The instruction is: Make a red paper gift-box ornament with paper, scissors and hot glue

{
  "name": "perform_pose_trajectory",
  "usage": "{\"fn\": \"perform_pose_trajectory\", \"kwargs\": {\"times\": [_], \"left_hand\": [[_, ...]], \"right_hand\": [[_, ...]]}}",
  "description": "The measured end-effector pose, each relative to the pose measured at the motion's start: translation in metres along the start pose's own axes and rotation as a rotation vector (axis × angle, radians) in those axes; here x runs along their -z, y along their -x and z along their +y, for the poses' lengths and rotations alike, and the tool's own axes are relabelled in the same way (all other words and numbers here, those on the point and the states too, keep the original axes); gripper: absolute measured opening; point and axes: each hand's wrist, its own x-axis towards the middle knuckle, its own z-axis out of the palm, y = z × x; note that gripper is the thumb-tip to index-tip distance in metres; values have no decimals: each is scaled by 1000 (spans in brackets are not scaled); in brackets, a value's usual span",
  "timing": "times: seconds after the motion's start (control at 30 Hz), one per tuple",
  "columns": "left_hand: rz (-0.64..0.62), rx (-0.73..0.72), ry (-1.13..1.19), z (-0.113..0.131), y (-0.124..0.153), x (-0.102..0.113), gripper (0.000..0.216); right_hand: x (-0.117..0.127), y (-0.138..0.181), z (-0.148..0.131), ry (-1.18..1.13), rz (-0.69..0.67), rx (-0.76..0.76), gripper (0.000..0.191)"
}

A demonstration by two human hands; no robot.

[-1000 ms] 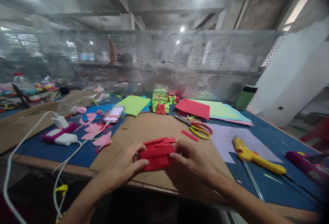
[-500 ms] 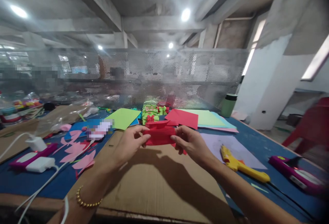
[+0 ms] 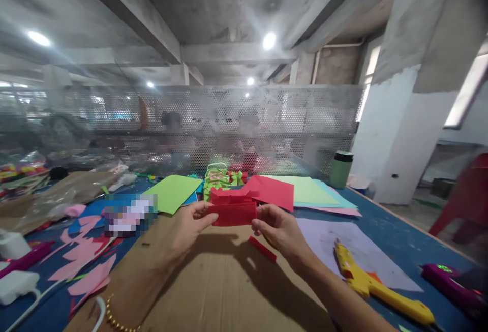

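Observation:
Both my hands hold a folded red paper piece (image 3: 233,211) in the air above a brown cardboard sheet (image 3: 221,286). My left hand (image 3: 183,230) pinches its left end and my right hand (image 3: 276,230) pinches its right end. A small red paper strip (image 3: 262,248) lies on the cardboard just below my right hand. A gold bracelet sits on my left wrist.
A yellow glue gun (image 3: 366,283) lies right of my forearm, a purple one (image 3: 453,286) further right. Coloured paper sheets (image 3: 305,189), a green basket of paper bows (image 3: 218,177) and a green cup (image 3: 340,169) stand behind. Pink cut-outs (image 3: 86,255) and white chargers (image 3: 15,286) lie at left.
My hands lifted the red paper piece off the cardboard and carried it up and away from me. The view tilted upward.

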Motion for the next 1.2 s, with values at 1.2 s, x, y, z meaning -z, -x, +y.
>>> {"fn": "perform_pose_trajectory", "kwargs": {"times": [1.2], "left_hand": [[-263,14,171,-24,17,-22,23]], "right_hand": [[34,6,-24,216,-65,-168,54]]}}
